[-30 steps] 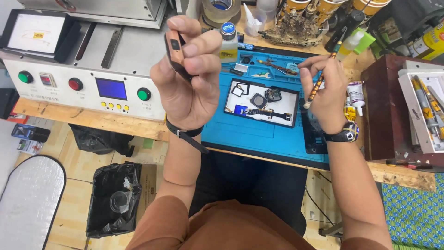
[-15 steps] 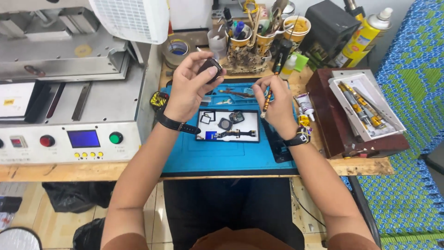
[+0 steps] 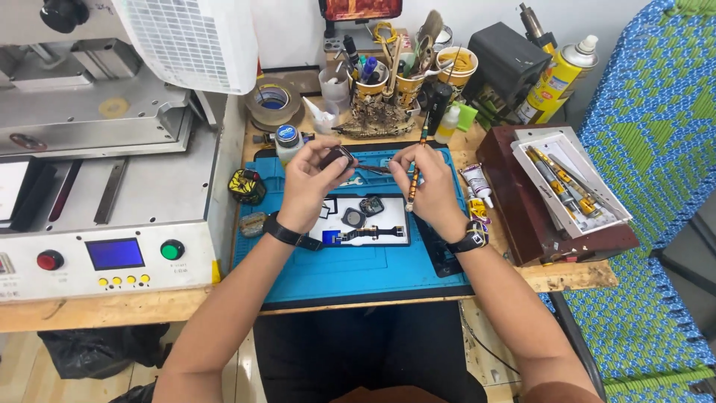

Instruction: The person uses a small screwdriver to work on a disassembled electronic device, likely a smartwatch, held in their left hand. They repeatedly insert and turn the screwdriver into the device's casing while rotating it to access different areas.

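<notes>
While cups (image 3: 409, 83) hold tools, tray (image 3: 548, 186) holds screwdrivers (image 3: 556, 175).

Matt rubber, bare wood, painted and brushed metal

A matt blue rubbery work mat (image 3: 358, 272) covers the raw, rough-edged wooden worktop (image 3: 149, 307). The left hand (image 3: 307, 183) holds a small dark glossy device (image 3: 337, 157); the right hand (image 3: 425, 183) holds a slim screwdriver with a shiny orange-and-dark metal shaft (image 3: 415, 175). The white painted metal machine (image 3: 112, 246) carries a dull brushed steel plate (image 3: 89, 112).

Yellow spray can (image 3: 561, 72), tape roll (image 3: 273, 99), perhaps brushes in cups (image 3: 409, 80).
</notes>
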